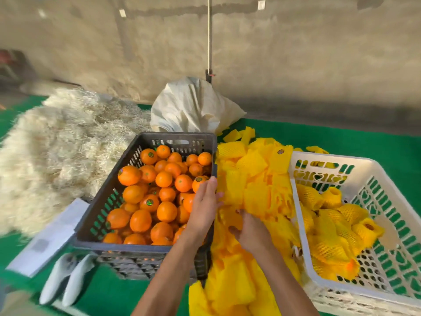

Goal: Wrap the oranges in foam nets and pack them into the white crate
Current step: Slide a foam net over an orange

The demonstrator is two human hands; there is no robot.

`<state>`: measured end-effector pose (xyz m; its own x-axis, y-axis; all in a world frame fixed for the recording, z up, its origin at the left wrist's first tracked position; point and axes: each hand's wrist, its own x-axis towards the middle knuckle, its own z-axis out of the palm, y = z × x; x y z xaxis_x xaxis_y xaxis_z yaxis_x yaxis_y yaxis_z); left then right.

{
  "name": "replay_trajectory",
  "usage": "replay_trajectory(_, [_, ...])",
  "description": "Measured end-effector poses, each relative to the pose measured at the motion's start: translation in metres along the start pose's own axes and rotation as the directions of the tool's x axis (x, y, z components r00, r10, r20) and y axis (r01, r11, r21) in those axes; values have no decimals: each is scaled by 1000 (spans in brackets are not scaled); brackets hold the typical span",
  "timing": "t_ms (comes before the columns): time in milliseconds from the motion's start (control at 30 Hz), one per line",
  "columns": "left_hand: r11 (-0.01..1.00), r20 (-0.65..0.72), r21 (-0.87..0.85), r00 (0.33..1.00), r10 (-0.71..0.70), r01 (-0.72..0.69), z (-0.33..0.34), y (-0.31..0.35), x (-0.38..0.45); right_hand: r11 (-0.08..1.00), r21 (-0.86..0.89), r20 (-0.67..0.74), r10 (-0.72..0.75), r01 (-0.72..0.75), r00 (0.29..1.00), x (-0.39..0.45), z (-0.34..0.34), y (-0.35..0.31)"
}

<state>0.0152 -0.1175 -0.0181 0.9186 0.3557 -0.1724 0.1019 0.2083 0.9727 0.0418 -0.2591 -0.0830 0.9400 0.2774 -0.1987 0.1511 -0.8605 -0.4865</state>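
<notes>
A black crate in the middle holds several bare oranges. To its right lies a pile of yellow foam nets. The white crate at the right holds several net-wrapped oranges. My left hand reaches over the black crate's right rim with its fingers fairly straight, lying against an orange that has a sticker. My right hand digs into the net pile. Its thumb is curled and its fingertips are hidden under a foam net.
A white sack stands behind the black crate, in front of a pole. A heap of pale fibrous netting fills the left. A white sheet and a pair of white gloves lie front left on the green mat.
</notes>
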Motion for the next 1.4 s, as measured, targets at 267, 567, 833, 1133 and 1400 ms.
replay_trajectory(267, [1000,-90,10,996,27,-26,-73,12,-13,995,43,-272,99,-90,957,5,8,-27])
replay_trajectory(567, [954,234,137,945,230,-266,-84,21,-31,823,438,-604,-29,363,796,-10,-35,-109])
replay_trajectory(833, [946,54,152,958,283,-288,-117,13,-26,786,522,-249,-232,332,940,-16,-8,-127])
replay_trajectory(1133, [891,342,454,928,-147,-26,-170,10,10,915,272,-428,-163,299,889,-10,-6,-125])
replay_trajectory(1400, [188,84,982,940,-331,-21,-164,3,56,910,282,-473,-143,304,869,1,-13,-125])
